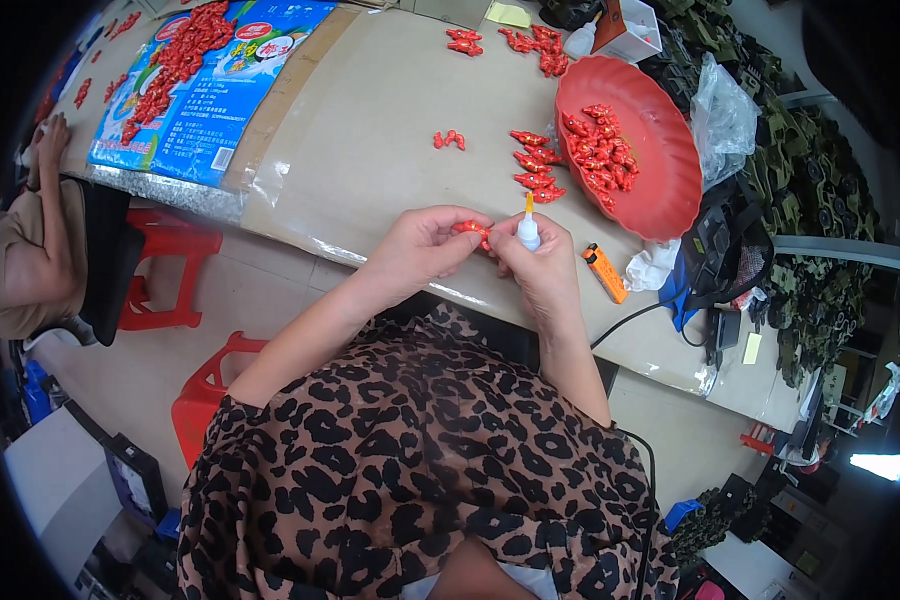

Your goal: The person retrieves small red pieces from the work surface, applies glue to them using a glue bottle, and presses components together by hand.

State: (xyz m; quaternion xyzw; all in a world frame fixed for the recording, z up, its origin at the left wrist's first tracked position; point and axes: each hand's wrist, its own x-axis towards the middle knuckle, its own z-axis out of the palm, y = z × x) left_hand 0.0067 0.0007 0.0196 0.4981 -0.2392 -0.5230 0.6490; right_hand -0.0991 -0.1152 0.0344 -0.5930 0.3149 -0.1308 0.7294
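Near the table's front edge, my left hand [422, 248] pinches a small glossy red figurine [474, 230] between thumb and fingertips. The thumb and forefinger of my right hand [542, 270] meet it from the other side. Tucked in my right hand is a small white glue bottle [528, 232], its yellow nozzle pointing up. Beyond the hands lie a few loose red pieces [449, 140] and a short column of red figurines [536, 165]. To their right, a red scalloped plate [662, 150] holds a pile of similar figurines.
An orange lighter [604, 273] and crumpled white tissue [652, 268] lie right of my hands. A blue printed sheet [225, 125] bears a heap of red pieces at far left. Another person's arm [58, 215] rests nearby. A clear plastic bag [722, 120] sits behind the plate.
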